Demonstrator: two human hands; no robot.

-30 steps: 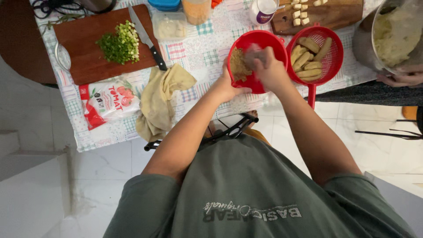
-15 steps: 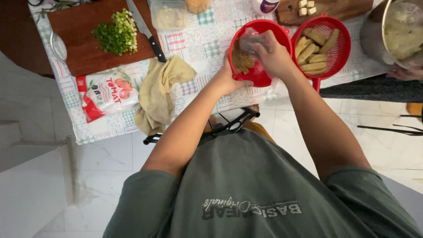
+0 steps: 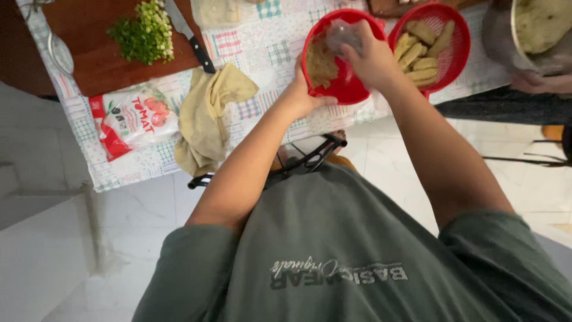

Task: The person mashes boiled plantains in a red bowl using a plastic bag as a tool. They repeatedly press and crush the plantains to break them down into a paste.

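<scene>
Red plastic bowl [image 3: 345,89] sits at the table's near edge, gripped at its rim by the left hand [image 3: 301,95]. The right hand [image 3: 372,59], clutching a crumpled clear bag [image 3: 345,34], has shifted deeper over the brownish filling [image 3: 322,62], apparently emptying it.

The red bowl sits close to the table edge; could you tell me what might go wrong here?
The bowl, tilted in the left hand, overhangs the table edge and could spill its brown filling. The right hand holds a clear bag over it; contents might miss. The knife lies nearby, blade exposed.
</scene>
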